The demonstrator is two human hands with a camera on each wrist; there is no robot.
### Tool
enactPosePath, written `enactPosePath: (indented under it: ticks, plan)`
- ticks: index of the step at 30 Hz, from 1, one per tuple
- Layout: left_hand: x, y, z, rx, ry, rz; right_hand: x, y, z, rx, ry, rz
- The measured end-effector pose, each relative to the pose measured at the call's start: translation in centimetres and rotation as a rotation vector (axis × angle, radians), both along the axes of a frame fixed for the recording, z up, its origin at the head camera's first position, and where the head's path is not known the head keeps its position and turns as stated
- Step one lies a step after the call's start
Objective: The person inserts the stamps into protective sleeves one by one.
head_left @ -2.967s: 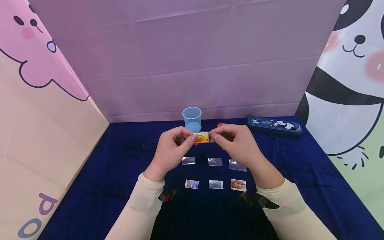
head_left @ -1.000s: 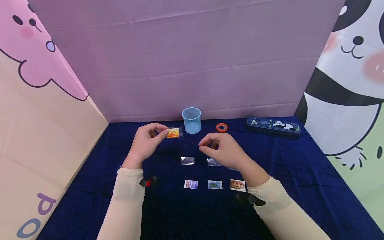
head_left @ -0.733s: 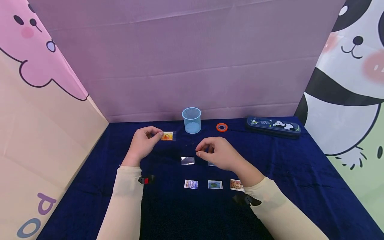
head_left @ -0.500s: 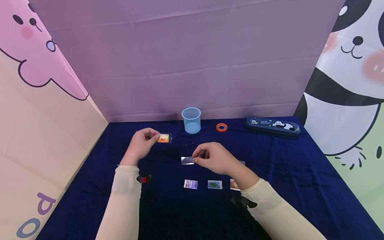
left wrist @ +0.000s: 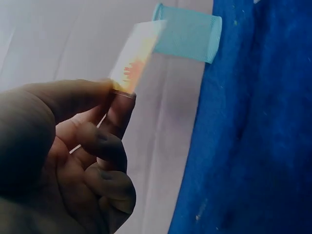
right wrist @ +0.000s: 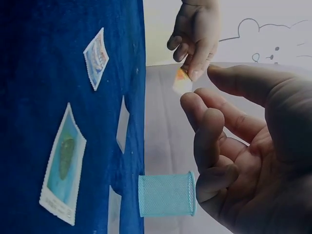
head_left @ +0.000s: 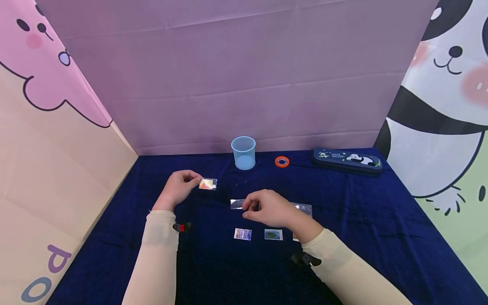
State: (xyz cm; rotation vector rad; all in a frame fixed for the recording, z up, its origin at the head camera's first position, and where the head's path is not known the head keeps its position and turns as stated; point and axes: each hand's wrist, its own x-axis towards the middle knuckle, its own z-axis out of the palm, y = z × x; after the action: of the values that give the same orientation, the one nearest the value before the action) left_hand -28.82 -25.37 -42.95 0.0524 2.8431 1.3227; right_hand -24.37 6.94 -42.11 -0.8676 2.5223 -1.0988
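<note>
Between thumb and forefinger my left hand (head_left: pixel 178 189) pinches a yellow-orange stamp (left wrist: pixel 135 58) in a small clear plastic sleeve (head_left: pixel 214 185), raised above the cloth. My right hand (head_left: pixel 271 208) hovers over the middle with loosely curled fingers; the right wrist view shows a gap between thumb and forefinger and nothing in it. Beneath and beside it lie flat clear sleeves (head_left: pixel 236 204), (head_left: pixel 303 209), one of them hidden in the head view. Nearer me are a purple-blue stamp (head_left: pixel 242 234), a blue-green stamp (right wrist: pixel 65 163), and a brown one mostly covered by my right wrist.
A light blue mesh cup (head_left: pixel 243 154) stands at the back of the dark blue cloth (head_left: pixel 366 237). Right of it lie an orange tape roll (head_left: pixel 282 162) and a dark blue panda pencil case (head_left: pixel 347 161). A mauve backdrop (head_left: pixel 244 84) rises behind.
Both hands were at the sleeved stamp; the right has let go and moved down over the flat sleeves. My left hand has carried the stamp leftward and lower, tilting it into glare.
</note>
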Motion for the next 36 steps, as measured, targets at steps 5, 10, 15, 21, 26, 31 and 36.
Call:
enactPosePath:
  ticks: [5,10,15,21,26,31,36]
  plan:
    - [-0.2,-0.5,-1.2,-0.027,-0.044,-0.019,-0.1,-0.1,-0.7,0.03,-0.011,0.004]
    - [-0.3,-0.9,-1.9,-0.042,-0.091,-0.059,-0.2,-0.1,-1.1,0.071,-0.001,0.009]
    - [-0.2,-1.2,-2.3,-0.073,-0.118,-0.069,-0.3,0.0,-1.5,0.125,-0.003,0.038]
    - [0.0,-1.8,-2.7,-0.081,-0.142,-0.062,-0.2,-0.1,-1.9,0.149,-0.009,0.052]
    - [-0.2,-2.0,-3.2,-0.083,-0.15,-0.063,-0.1,-0.3,-2.5,0.144,-0.04,0.056]
    - [-0.4,-2.1,-3.6,-0.097,-0.153,-0.067,0.0,-0.6,-3.1,0.163,-0.041,0.064]
    - [-0.4,-2.1,-3.8,-0.114,-0.152,-0.059,0.0,-0.8,-3.4,0.177,-0.026,0.063]
